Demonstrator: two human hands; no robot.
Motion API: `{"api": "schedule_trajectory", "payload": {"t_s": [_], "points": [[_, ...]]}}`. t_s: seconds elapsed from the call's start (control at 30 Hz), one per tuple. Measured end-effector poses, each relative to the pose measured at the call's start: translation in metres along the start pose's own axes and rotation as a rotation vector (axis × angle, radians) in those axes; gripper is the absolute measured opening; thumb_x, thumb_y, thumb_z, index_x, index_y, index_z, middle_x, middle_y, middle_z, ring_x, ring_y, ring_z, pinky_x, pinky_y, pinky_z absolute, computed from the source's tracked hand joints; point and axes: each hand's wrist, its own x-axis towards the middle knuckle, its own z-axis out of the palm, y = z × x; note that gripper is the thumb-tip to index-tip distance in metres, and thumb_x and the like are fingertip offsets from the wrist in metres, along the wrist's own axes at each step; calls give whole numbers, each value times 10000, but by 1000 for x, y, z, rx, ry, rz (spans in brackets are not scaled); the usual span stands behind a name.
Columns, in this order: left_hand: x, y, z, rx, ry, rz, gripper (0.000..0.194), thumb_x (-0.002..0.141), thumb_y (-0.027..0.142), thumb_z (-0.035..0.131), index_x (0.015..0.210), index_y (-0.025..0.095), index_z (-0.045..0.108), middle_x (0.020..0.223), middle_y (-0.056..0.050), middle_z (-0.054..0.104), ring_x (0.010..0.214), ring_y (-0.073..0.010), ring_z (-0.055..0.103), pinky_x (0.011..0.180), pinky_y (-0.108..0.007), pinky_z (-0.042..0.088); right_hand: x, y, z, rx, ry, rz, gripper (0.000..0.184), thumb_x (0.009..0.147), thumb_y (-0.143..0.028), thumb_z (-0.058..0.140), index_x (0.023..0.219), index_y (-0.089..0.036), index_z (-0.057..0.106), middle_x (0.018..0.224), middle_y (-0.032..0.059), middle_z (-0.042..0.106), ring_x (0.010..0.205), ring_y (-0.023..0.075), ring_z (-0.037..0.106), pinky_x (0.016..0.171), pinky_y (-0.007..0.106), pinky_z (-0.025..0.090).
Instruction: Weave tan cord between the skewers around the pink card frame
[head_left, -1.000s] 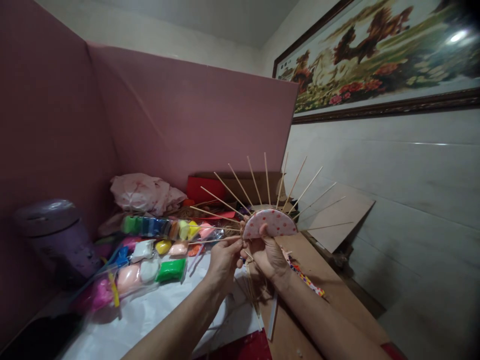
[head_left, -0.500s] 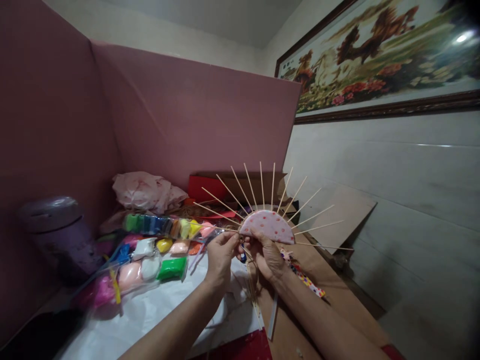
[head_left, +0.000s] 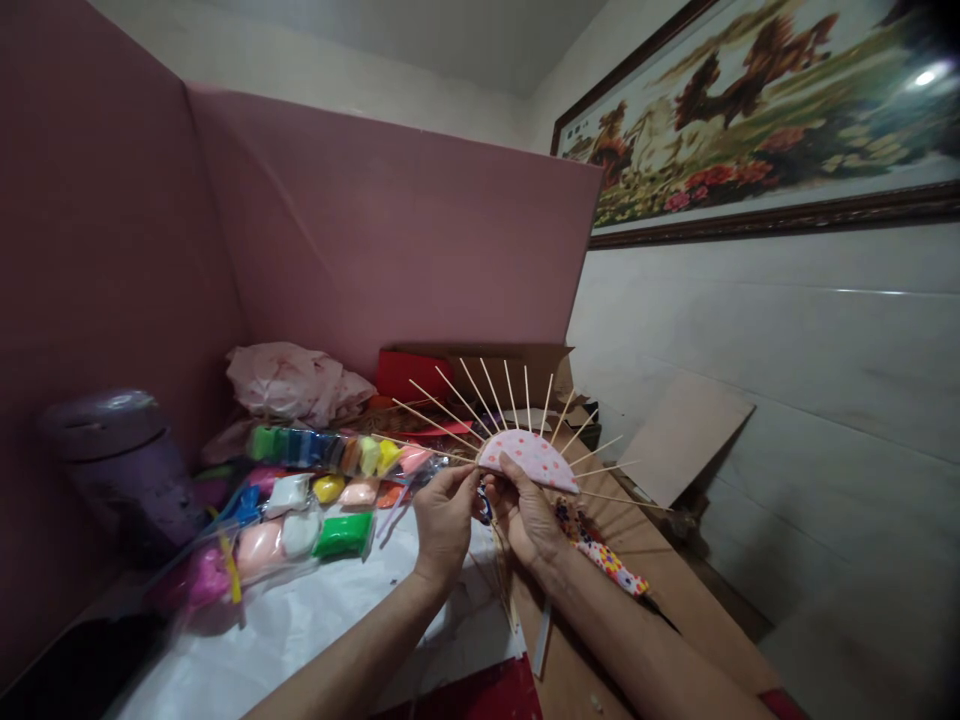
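Pink panels [head_left: 397, 220] stand behind and to the left, meeting a pale tiled wall [head_left: 832, 400] on which a framed picture of horses [head_left: 739, 110] hangs at the right. Below them is a brown desk [head_left: 675, 620], its right edge slanting beside the wall, with a white sheet [head_left: 322, 620] spread over its left part. A lidded purple bottle [head_left: 124, 480] stands toward the left edge; a pale board [head_left: 679, 440] tilts against the wall past the right edge.

Toward the far edge lie a crumpled pink cloth [head_left: 292, 385] and a red sheet [head_left: 412, 378]. Bagged, coloured packets [head_left: 300, 537] fill the left part, nearer than the cloth.

Above the middle of the desk, both hands hold up a spotted pink half-disc [head_left: 532, 460], curved side up, thin sticks [head_left: 528, 400] fanning from its rim. The right hand [head_left: 529, 515] clamps its lower edge, thumb on the spotted face, fingers curled beneath. The left hand [head_left: 444, 515] has thumb and fingertips pinched together at the left corner; what they grip is too small to tell, perhaps a stick's end. Just right of the right hand lies a flowered strip [head_left: 611, 567].
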Motion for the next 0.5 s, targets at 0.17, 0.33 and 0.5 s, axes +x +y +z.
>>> {"api": "schedule_trajectory", "payload": {"t_s": [0.17, 0.33, 0.5], "points": [[0, -7, -7, 256, -57, 231, 176, 761, 294, 525, 774, 170, 649, 663, -11, 593, 537, -104, 528, 516, -210, 416, -4, 0, 3, -33, -6, -2, 151, 594, -159, 729, 668, -103, 609, 545, 12, 651, 459, 82, 590, 435, 137, 517], [1, -11, -10, 353, -93, 287, 176, 787, 266, 485, 775, 174, 635, 661, -12, 577, 570, -114, 528, 555, -217, 414, -5, -1, 3, -36, -25, 7, 146, 596, -152, 726, 659, -106, 603, 532, 0, 637, 449, 70, 575, 425, 126, 500], [1, -12, -12, 531, -128, 422, 194, 811, 208, 431, 810, 175, 623, 718, -33, 581, 655, -131, 535, 626, -236, 417, 1, 2, -2, -3, -131, 44, 135, 633, -200, 705, 683, -127, 602, 549, -13, 629, 427, 55, 532, 367, 123, 441]]}}
